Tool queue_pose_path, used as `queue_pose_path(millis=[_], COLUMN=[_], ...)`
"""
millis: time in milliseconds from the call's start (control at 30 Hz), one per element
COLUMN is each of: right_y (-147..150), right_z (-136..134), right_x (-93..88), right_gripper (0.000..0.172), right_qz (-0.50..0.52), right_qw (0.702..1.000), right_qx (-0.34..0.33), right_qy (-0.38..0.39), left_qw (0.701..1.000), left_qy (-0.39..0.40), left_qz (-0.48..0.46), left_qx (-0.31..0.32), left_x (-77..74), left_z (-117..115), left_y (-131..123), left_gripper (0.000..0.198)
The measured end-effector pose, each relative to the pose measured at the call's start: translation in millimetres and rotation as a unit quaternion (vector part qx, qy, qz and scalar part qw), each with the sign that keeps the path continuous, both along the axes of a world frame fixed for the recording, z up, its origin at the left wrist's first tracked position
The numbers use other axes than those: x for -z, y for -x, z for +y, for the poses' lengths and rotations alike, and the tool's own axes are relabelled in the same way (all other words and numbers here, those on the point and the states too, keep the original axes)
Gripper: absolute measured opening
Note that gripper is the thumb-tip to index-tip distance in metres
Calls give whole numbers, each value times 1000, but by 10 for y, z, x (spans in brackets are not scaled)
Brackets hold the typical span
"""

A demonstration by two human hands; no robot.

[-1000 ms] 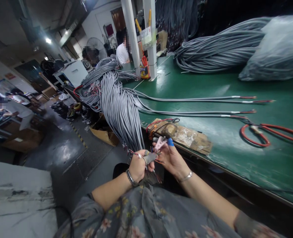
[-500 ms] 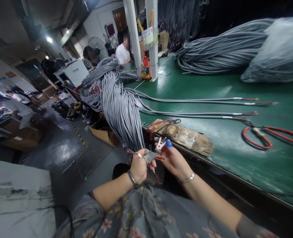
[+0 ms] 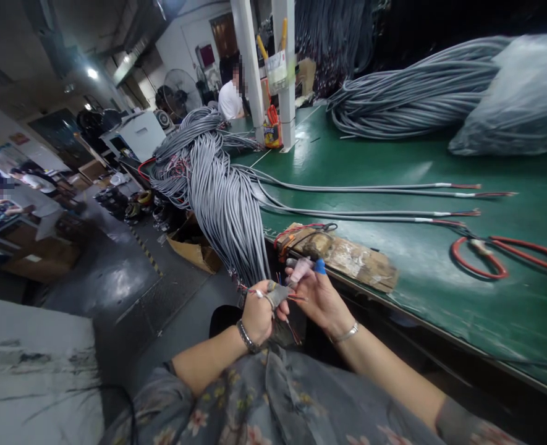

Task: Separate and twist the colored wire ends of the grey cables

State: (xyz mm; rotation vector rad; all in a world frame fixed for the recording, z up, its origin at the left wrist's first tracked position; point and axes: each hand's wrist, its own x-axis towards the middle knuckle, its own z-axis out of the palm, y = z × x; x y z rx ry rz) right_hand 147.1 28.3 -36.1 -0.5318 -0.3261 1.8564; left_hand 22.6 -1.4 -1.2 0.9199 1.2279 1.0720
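My left hand (image 3: 260, 315) is closed around the end of a grey cable, its thumb wrapped in grey tape. Thin coloured wires (image 3: 297, 298) fan out from the grip toward my right hand, and more bare-ended wires (image 3: 295, 335) hang below. My right hand (image 3: 326, 303) faces it, with a blue cover (image 3: 320, 267) on the thumb and pinkish wrapping (image 3: 301, 269) on a blurred finger. Its thumb and fingers are drawn together beside the wires; what lies between them is too small to make out. A thick bundle of grey cables (image 3: 229, 204) drapes over the table edge just beyond.
On the green table (image 3: 394, 167) lie several separate cables (image 3: 370, 186), a worn wooden board (image 3: 356, 258) at the edge, and a red cable loop (image 3: 481, 259). Further back are a coiled grey bundle (image 3: 416, 86), a plastic bag (image 3: 523, 99) and a white post (image 3: 282, 80). A person (image 3: 230, 99) sits beyond.
My right hand has shifted slightly, and its pink-wrapped fingers, crossed before, now look bunched and blurred. The wires by it point more to the right. My left hand still grips the cable.
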Motion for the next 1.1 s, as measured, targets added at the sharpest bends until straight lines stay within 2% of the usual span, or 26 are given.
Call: queue_pose_path(millis=[67, 133, 300, 667, 933, 1000, 1100], right_y=[-27, -49, -53, -22, -5, -38, -143], right_z=[-9, -10, -2, 28, 1, -17, -42], right_x=[-9, -9, 32, 74, 65, 66, 74], right_gripper=[41, 35, 26, 30, 26, 31, 40], right_qz=[-4, -13, -46, -45, -40, -34, -69], right_qw=[1000, 1000, 998, 998, 999, 999, 995], right_qx=[-18, -19, 26, 34, 37, 23, -71], right_qy=[-17, -21, -16, 6, -1, -13, -32], left_qw=[1000, 1000, 999, 1000, 1000, 1000, 1000], left_qy=[0, 0, 1, 1, -1, -9, -20], left_qz=[-4, -10, -22, -4, 12, 15, 21], left_qx=[-6, -21, -47, -30, -21, -20, -8], left_x=[-17, -38, -66, 5, 8, 9, 40], left_z=[-15, -25, -12, 33, 15, 1, -23], left_y=[12, 16, -11, -67, -43, -20, 49], left_gripper=[42, 42, 40, 38, 39, 39, 40])
